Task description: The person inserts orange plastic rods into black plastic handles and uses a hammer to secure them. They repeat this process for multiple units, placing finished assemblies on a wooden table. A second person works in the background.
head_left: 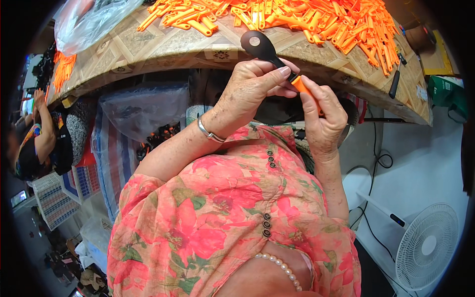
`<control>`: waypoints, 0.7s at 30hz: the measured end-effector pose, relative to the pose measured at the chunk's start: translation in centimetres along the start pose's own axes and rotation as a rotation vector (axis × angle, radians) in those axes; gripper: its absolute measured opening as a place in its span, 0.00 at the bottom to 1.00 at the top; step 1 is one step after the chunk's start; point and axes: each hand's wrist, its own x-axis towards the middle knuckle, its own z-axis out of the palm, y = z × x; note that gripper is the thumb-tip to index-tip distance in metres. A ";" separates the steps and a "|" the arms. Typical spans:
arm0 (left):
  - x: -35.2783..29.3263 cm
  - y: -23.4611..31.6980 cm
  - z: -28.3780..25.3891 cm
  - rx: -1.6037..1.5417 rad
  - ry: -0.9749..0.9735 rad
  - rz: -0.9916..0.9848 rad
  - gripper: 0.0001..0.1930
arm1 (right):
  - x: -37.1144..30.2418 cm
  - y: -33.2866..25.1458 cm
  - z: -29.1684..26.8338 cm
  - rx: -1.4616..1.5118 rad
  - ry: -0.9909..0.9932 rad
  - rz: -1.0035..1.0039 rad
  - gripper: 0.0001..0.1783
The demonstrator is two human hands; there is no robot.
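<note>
My left hand [250, 89] is closed on a black spoon-shaped plastic piece [265, 51] with a round hole in its wide end, which points up and to the left. Between the fingers of my right hand [324, 116] is an orange plastic piece [302, 86], partly hidden by them. Its upper end meets the black piece's narrow end, in front of the table's near edge; whether one sits inside the other I cannot tell. Beyond my hands, a large heap of long orange plastic pieces [316, 22] lies on the patterned table [190, 49].
A clear plastic bag [94, 22] lies at the table's far left. One black piece [394, 84] rests near the right edge. Below stands a striped woven sack [111, 133]. A white fan [428, 245] is at the lower right; another person's arm [46, 128] shows at left.
</note>
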 end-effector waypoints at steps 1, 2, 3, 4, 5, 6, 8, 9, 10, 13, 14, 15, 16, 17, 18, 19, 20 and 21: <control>-0.1 0.1 0.1 -0.001 0.002 0.000 0.11 | -0.2 0.1 0.0 0.052 0.012 0.075 0.15; -0.1 0.1 0.2 0.015 -0.001 0.007 0.12 | -0.3 0.1 0.1 0.104 0.024 0.147 0.14; -0.2 0.1 0.3 0.030 -0.003 0.015 0.12 | -0.6 0.2 0.1 0.174 0.030 0.222 0.14; -0.3 0.1 0.3 0.045 -0.005 0.022 0.12 | -0.7 0.3 0.1 0.208 0.033 0.242 0.13; -0.4 0.2 0.4 0.056 -0.014 0.025 0.12 | -0.8 0.3 0.1 0.242 0.036 0.261 0.13; -0.5 0.2 0.4 0.067 -0.024 0.028 0.12 | -0.9 0.3 0.0 0.275 0.040 0.280 0.12; -0.7 0.2 0.5 0.124 -0.041 0.024 0.12 | -1.1 0.3 0.1 0.366 0.046 0.348 0.10; -0.8 0.3 0.6 0.170 -0.049 0.016 0.12 | -1.2 0.3 0.1 0.410 0.050 0.382 0.09; -0.8 0.3 0.7 0.217 -0.057 0.009 0.12 | -1.2 0.2 0.0 0.420 0.053 0.403 0.08; -1.0 0.3 1.2 0.158 -0.122 0.082 0.12 | -0.8 -0.2 -0.2 0.460 0.042 0.462 0.07; -1.0 0.2 1.1 0.179 -0.113 0.092 0.11 | -0.6 -0.2 -0.2 0.472 0.032 0.483 0.06; -1.0 0.1 1.0 0.199 -0.103 0.102 0.11 | -0.5 -0.4 -0.2 0.485 0.023 0.505 0.06; -0.9 -0.1 0.9 0.220 -0.093 0.112 0.11 | -0.4 -0.5 -0.2 0.525 0.020 0.521 0.05; -0.9 -0.2 0.8 0.224 -0.097 0.123 0.11 | -0.3 -0.7 -0.1 0.568 0.017 0.538 0.04; -0.8 -0.4 0.7 0.229 -0.101 0.134 0.10 | -0.2 -0.8 0.0 0.610 0.014 0.556 0.04; -0.7 -0.5 0.6 0.234 -0.104 0.144 0.10 | -0.2 -0.7 -0.2 0.572 -0.017 0.549 0.03; -0.8 -0.7 0.6 0.287 -0.093 0.178 0.10 | -0.2 -0.6 -0.5 0.534 -0.048 0.545 0.03; -1.0 -0.8 0.7 0.340 -0.083 0.211 0.10 | -0.2 -0.5 -0.7 0.496 -0.080 0.540 0.03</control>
